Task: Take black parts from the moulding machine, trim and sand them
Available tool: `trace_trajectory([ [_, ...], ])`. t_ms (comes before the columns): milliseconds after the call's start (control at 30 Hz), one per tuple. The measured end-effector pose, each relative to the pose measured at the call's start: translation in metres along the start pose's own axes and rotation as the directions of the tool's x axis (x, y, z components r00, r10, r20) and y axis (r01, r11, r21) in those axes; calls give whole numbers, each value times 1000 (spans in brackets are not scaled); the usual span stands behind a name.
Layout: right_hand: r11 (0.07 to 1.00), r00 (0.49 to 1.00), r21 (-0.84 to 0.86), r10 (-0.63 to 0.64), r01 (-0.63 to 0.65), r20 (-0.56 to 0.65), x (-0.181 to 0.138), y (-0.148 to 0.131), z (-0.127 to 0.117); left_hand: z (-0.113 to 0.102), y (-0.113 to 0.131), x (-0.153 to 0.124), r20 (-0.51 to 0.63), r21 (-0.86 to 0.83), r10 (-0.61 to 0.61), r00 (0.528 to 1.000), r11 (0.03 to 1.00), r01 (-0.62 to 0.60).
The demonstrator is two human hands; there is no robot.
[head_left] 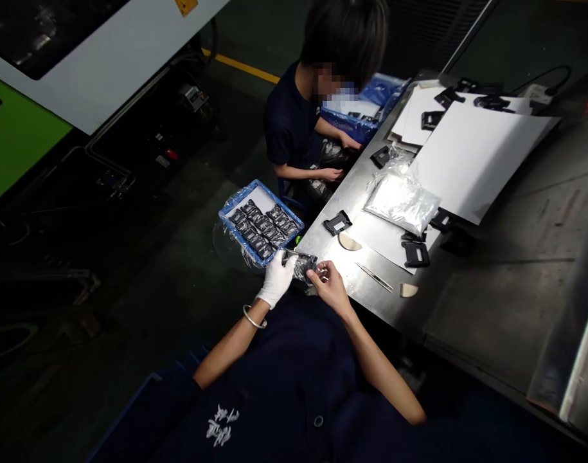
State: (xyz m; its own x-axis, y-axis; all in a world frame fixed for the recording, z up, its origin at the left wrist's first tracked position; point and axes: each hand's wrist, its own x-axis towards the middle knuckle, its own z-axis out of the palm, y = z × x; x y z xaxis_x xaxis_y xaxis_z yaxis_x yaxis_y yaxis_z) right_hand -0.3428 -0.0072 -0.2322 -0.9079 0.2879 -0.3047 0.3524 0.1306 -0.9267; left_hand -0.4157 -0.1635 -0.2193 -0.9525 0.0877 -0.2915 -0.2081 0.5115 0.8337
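Film-wrapped black plastic part (302, 265) at the near corner of the steel table (333, 256): gloved left hand (277, 280) clasps one end; bare right hand (333, 287), fingers curled, pinches the other. White shirt lettering (220, 426) is illegible.

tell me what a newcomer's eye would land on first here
Probably the white-gloved left hand near the centre, holding a dark plastic-wrapped part, with the bare right hand at its other end. Next, perhaps, the big white sheet over the metal table at right, and the blue tray beyond the left hand.
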Motion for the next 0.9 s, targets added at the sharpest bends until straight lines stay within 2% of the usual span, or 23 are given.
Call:
trace_trajectory([
  [133, 979, 993, -195, -73, 53, -97, 5, -3, 15, -5, -3, 2, 56, -17, 11, 998, 1000, -10],
  [200, 968, 991, -241, -92, 65, -102, 9, -5, 22, -10, -7, 6, 108, -27, 13, 994, 1000, -10],
  [300, 965, 995, -253, -80, 64, -54, 17, -10, 33, -25, -14, 19, 298, -219, 36, 954, 975, 31],
  [367, 973, 999, -224, -50, 50, 4, 23, -14, 41, -43, -20, 32, 513, -422, 44, 857, 882, 208],
  [400, 979, 999, -198, -32, 39, 38, 26, -16, 46, -55, -24, 40, 619, -489, 53, 784, 807, 331],
  [467, 991, 995, -132, 4, 9, 99, 34, -22, 60, -79, -33, 59, 781, -504, 80, 619, 667, 549],
  [500, 994, 993, -108, 12, 0, 113, 38, -25, 70, -90, -38, 70, 831, -483, 102, 547, 618, 620],
  [533, 995, 994, -103, 13, -1, 109, 43, -28, 81, -101, -44, 81, 861, -464, 125, 493, 589, 661],
  [600, 990, 998, -141, -2, 11, 58, 54, -35, 110, -118, -58, 103, 886, -437, 157, 436, 595, 674],
  [633, 985, 1000, -173, -15, 19, 25, 60, -38, 127, -124, -65, 113, 880, -441, 168, 443, 633, 636],
  [667, 979, 1000, -202, -28, 27, -4, 67, -42, 144, -130, -73, 123, 865, -452, 177, 470, 683, 574],
  [767, 973, 998, -224, -60, 58, 1, 88, -49, 194, -143, -101, 153, 798, -444, 186, 573, 825, 350],
  [833, 979, 998, -198, -39, 48, 47, 100, -45, 220, -150, -121, 177, 791, -377, 173, 586, 893, 245],
  [900, 985, 998, -171, 39, -31, 41, 107, -29, 236, -152, -141, 210, 789, -194, 146, 596, 981, 16],
])
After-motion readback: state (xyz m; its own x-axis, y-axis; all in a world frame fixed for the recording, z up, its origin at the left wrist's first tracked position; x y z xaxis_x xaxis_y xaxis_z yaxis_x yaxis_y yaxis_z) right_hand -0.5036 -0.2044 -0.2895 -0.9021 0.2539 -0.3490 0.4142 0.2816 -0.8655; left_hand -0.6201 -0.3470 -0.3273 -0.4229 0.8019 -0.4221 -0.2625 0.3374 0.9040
